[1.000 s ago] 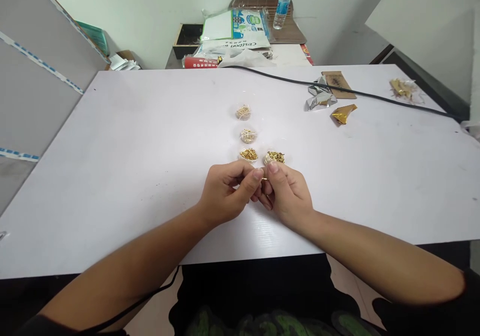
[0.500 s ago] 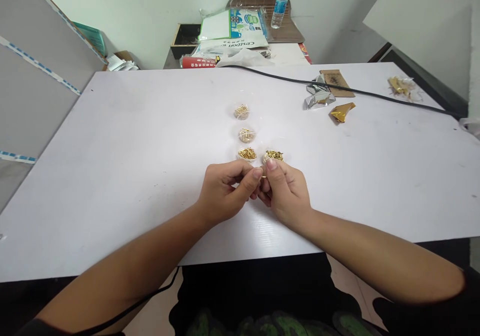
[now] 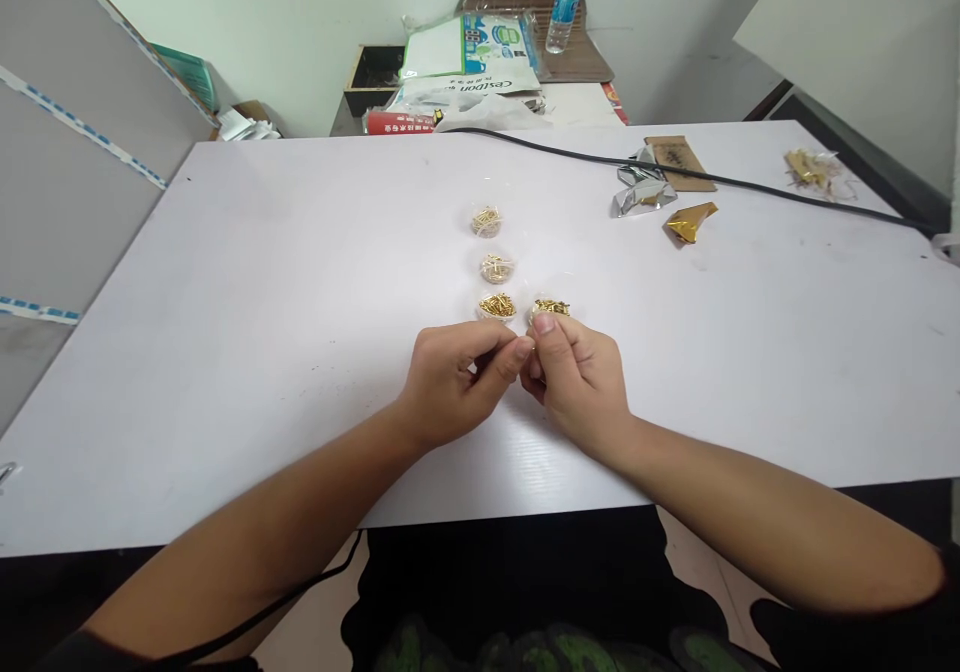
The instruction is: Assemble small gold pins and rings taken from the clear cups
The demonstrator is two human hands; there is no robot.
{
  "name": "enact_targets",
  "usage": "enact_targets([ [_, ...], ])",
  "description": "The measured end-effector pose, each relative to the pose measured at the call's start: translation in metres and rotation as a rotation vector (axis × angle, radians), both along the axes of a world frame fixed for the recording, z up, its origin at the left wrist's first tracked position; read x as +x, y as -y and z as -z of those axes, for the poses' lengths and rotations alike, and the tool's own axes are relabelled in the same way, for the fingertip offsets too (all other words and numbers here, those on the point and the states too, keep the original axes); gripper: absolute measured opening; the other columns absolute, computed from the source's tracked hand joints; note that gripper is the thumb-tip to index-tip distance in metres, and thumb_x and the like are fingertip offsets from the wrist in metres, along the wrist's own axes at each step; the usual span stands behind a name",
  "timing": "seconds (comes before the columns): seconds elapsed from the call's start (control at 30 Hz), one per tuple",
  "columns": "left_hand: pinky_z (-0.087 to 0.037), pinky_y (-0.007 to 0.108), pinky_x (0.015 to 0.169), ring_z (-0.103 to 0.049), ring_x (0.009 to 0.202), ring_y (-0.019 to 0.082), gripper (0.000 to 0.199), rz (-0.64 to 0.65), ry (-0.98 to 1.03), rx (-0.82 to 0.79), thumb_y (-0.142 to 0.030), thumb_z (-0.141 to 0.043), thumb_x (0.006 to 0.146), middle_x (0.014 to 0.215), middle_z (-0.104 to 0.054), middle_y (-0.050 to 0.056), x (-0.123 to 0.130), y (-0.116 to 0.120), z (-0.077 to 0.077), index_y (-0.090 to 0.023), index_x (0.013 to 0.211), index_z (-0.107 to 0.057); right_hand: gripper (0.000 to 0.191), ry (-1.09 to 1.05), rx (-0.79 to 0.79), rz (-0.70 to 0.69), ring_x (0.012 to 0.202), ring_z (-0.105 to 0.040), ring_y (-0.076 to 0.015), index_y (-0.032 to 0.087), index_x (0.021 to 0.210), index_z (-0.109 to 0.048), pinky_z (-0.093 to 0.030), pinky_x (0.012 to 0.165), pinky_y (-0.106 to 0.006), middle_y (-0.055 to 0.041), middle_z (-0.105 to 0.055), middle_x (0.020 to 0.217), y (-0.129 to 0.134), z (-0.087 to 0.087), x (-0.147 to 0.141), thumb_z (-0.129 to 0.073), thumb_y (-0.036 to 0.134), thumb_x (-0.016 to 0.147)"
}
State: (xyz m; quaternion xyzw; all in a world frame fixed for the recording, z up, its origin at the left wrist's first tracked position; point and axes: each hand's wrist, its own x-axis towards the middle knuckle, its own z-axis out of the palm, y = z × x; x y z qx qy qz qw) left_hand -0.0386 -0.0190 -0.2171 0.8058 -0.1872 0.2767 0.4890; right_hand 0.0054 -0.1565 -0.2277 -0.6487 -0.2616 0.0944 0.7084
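My left hand (image 3: pixel 465 382) and my right hand (image 3: pixel 581 377) meet fingertip to fingertip over the table, both closed in a pinch. Between the thumbs is a tiny gold-coloured metal piece, now almost wholly hidden by the fingers. Just behind my right hand, a small clear cup of gold-coloured metal pins (image 3: pixel 551 307) is partly covered by the thumb. Left of it stands another cup with similar gold pins (image 3: pixel 496 305). Two more small clear cups with gold pieces line up farther back, a middle cup (image 3: pixel 496 269) and a far cup (image 3: pixel 486 221).
On the white table (image 3: pixel 262 282), a black cable (image 3: pixel 570 156) runs across the back right. Silver foil packets (image 3: pixel 643 197), a brown packet (image 3: pixel 682 163), a gold foil piece (image 3: pixel 690 222) and a clear bag (image 3: pixel 814 169) lie there. A water bottle (image 3: pixel 564 14) stands beyond the table.
The fingertips have drawn closer together, and the gold-coloured piece that showed between them is now nearly hidden. The camera view has shifted slightly.
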Motion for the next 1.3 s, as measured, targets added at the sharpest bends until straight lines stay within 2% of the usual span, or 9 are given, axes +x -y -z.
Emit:
enact_targets([
  [0.2, -0.04, 0.015, 0.048, -0.05, 0.05, 0.004, 0.026, 0.045, 0.002, 0.027, -0.014, -0.056, 0.094, 0.061, -0.064, -0.001, 0.003, -0.004, 0.001, -0.013, 0.068, -0.057, 0.054, -0.002, -0.062, -0.024, 0.043, -0.042, -0.0084, 0.018, 0.059, -0.041, -0.034, 0.043, -0.024, 0.0022, -0.043, 0.047, 0.002, 0.001, 0.005, -0.047, 0.054, 0.099],
  [0.4, -0.039, 0.014, 0.047, -0.05, 0.05, 0.003, 0.023, 0.103, -0.065, -0.039, -0.012, -0.057, 0.093, 0.062, -0.065, -0.001, 0.005, -0.006, 0.002, -0.013, 0.07, -0.06, 0.055, -0.085, -0.029, -0.107, 0.041, -0.038, -0.0072, 0.018, 0.057, -0.04, -0.03, 0.042, -0.023, 0.0037, -0.04, 0.043, 0.001, 0.0, 0.007, -0.05, 0.054, 0.097],
  [0.53, -0.04, 0.013, 0.048, -0.053, 0.051, 0.004, 0.021, 0.121, -0.093, -0.067, -0.013, -0.057, 0.093, 0.063, -0.065, -0.001, 0.005, -0.006, 0.004, -0.013, 0.073, -0.062, 0.054, -0.168, 0.015, -0.146, 0.039, -0.034, -0.0062, 0.018, 0.057, -0.039, -0.025, 0.04, -0.023, 0.0045, -0.038, 0.042, 0.0, -0.002, 0.007, -0.053, 0.053, 0.096],
  [0.77, -0.043, 0.015, 0.049, -0.057, 0.053, 0.006, 0.025, 0.122, -0.112, -0.021, -0.02, -0.057, 0.095, 0.062, -0.065, 0.001, 0.006, -0.011, 0.005, -0.014, 0.072, -0.063, 0.055, -0.336, 0.03, -0.224, 0.037, -0.031, -0.0054, 0.018, 0.057, -0.037, -0.022, 0.037, -0.021, 0.0053, -0.035, 0.041, 0.0, -0.001, 0.008, -0.059, 0.056, 0.091],
  [0.9, -0.043, 0.014, 0.052, -0.058, 0.056, 0.005, 0.021, 0.145, -0.112, -0.019, -0.015, -0.057, 0.094, 0.066, -0.067, 0.0, 0.006, -0.01, 0.004, -0.014, 0.073, -0.063, 0.054, -0.46, 0.041, -0.264, 0.035, -0.031, -0.0054, 0.018, 0.059, -0.038, -0.021, 0.036, -0.02, 0.0066, -0.033, 0.042, -0.001, 0.0, 0.009, -0.062, 0.056, 0.088],
  [1.0, -0.043, 0.013, 0.053, -0.058, 0.057, 0.004, 0.02, 0.131, -0.105, -0.041, -0.012, -0.059, 0.091, 0.066, -0.066, -0.001, 0.006, -0.007, 0.004, -0.013, 0.072, -0.061, 0.054, -0.464, 0.066, -0.24, 0.035, -0.033, -0.0052, 0.018, 0.058, -0.039, -0.023, 0.036, -0.019, 0.0064, -0.034, 0.042, -0.002, -0.001, 0.009, -0.063, 0.055, 0.088],
  [1.3, -0.043, 0.018, 0.049, -0.052, 0.051, 0.006, 0.023, 0.045, -0.184, -0.063, -0.023, -0.058, 0.094, 0.061, -0.063, 0.0, 0.005, -0.01, 0.012, -0.013, 0.074, -0.062, 0.054, -0.474, 0.107, -0.275, 0.037, -0.043, -0.0053, 0.016, 0.062, -0.042, -0.033, 0.04, -0.019, 0.0071, -0.037, 0.046, -0.002, -0.003, 0.012, -0.066, 0.059, 0.085],
])
